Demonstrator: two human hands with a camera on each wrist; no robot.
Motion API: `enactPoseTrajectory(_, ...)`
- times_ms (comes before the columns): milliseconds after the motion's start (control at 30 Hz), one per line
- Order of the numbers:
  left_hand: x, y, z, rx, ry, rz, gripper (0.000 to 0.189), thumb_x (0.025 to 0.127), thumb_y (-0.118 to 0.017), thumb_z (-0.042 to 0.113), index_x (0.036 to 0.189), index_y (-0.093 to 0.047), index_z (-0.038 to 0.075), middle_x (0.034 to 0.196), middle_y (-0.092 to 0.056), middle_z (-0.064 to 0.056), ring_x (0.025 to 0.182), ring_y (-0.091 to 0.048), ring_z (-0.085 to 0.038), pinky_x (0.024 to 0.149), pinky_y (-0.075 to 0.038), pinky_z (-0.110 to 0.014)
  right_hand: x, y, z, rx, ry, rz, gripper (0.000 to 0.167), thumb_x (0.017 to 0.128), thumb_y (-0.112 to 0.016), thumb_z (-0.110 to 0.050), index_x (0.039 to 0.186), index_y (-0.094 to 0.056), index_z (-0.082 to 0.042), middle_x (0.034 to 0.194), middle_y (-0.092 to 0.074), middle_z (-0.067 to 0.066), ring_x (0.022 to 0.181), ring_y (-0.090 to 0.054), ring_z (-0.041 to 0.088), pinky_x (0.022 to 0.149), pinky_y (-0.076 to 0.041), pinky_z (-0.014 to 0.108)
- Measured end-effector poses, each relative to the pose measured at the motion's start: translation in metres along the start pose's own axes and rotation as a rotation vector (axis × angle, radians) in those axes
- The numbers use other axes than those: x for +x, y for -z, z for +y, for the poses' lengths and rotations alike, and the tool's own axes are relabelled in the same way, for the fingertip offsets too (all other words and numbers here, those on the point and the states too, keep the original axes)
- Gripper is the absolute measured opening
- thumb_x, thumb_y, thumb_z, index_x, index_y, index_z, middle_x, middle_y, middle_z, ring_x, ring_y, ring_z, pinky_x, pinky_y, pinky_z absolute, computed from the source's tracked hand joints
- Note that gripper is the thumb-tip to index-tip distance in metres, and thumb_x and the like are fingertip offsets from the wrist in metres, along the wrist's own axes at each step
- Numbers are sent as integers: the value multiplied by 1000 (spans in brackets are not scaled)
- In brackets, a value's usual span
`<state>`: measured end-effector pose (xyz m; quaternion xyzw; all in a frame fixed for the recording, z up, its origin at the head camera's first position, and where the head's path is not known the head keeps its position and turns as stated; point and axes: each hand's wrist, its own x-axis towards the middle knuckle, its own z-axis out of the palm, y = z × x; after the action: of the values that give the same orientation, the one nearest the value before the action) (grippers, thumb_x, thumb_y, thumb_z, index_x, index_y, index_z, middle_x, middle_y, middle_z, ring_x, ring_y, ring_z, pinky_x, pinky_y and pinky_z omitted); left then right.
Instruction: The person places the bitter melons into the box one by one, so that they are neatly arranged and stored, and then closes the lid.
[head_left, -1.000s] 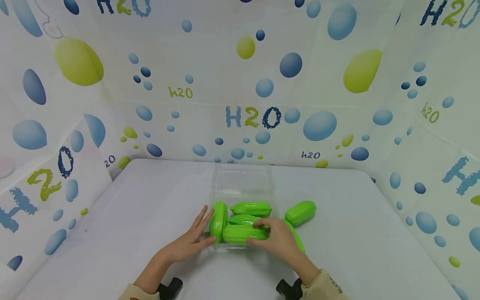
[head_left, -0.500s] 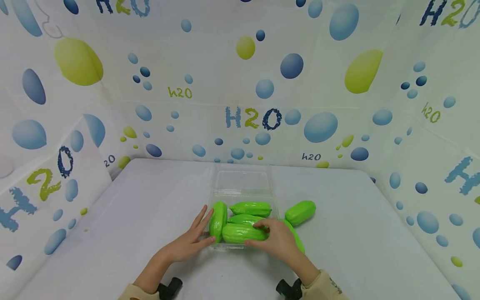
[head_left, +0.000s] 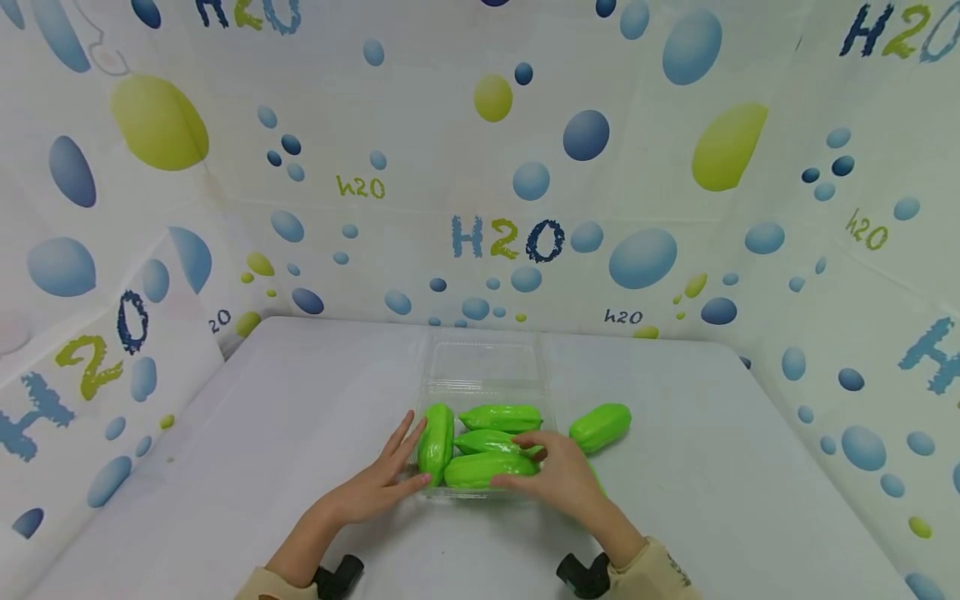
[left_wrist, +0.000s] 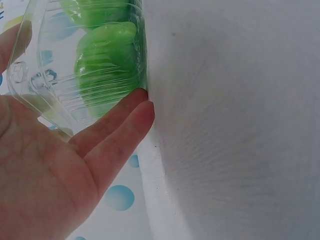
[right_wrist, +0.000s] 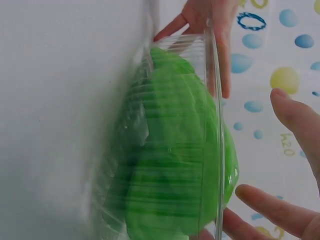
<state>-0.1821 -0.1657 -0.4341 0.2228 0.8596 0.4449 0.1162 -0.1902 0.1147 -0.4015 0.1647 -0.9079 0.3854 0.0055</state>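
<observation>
A clear plastic clamshell box (head_left: 429,493) stands on the table with its lid (head_left: 483,362) folded back. Inside are several glossy green gourd-like vegetables: an upright one (head_left: 437,444) at the left, two crosswise ones (head_left: 501,417) (head_left: 487,441) behind, and a front one (head_left: 480,471). My left hand (head_left: 375,492) rests with straight, spread fingers along the box's left side. Over the right end of the front vegetable is my right hand (head_left: 558,479), thumb and fingers apart. In the right wrist view one fingertip (right_wrist: 245,191) is close to the green surface.
Another green vegetable (head_left: 602,427) lies on the white table (head_left: 675,500) right of the box. One more (head_left: 594,477) shows mostly hidden behind my right hand. A white sheet (head_left: 420,108) printed with drops and H2O forms the back and sides.
My right fingers have spread away from the front vegetable, which they gripped earlier, and that hand has moved slightly right. The front vegetable sits about where it was. My left hand stays still.
</observation>
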Motion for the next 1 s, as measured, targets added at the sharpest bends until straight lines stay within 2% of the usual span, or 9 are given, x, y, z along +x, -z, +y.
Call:
enactPoseTrajectory(233,0,0,0,-3,0,-2,76,95,-49,34,148,2,14,150,18,-12,134,-3,-43,93,-31,-62,2,7,2,38,-29,18,71,61,-78,-55,116,-62,-11,107,-63,3,89,-58,20,68,-48,32)
enactPoseTrajectory(500,0,0,2,1,6,0,77,95,-49,34,148,2,14,150,18,-12,135,-2,-42,94,-30,-61,4,17,4,58,-46,79,74,60,-81,-50,121,-59,-15,105,-64,2,92,-59,25,70,-48,34)
enactPoseTrajectory(667,0,0,1,0,5,1,76,95,-49,34,148,2,14,150,18,-12,135,-2,-42,93,-31,-62,4,23,5,76,-67,99,75,60,-82,-47,123,-58,-16,110,-62,5,96,-58,27,72,-48,36)
enactPoseTrajectory(900,0,0,0,5,11,4,76,95,-49,34,148,2,15,150,18,-12,135,-2,-42,93,-31,-62,7,32,14,51,-107,143,75,61,-81,-48,126,-55,-20,117,-58,1,101,-55,26,76,-48,38)
enactPoseTrajectory(1000,1,0,0,13,14,5,76,95,-49,35,148,2,14,150,18,-12,135,-3,-42,93,-31,-62,8,38,19,27,-113,170,76,62,-80,-49,127,-54,-18,118,-58,3,102,-55,27,76,-47,40)
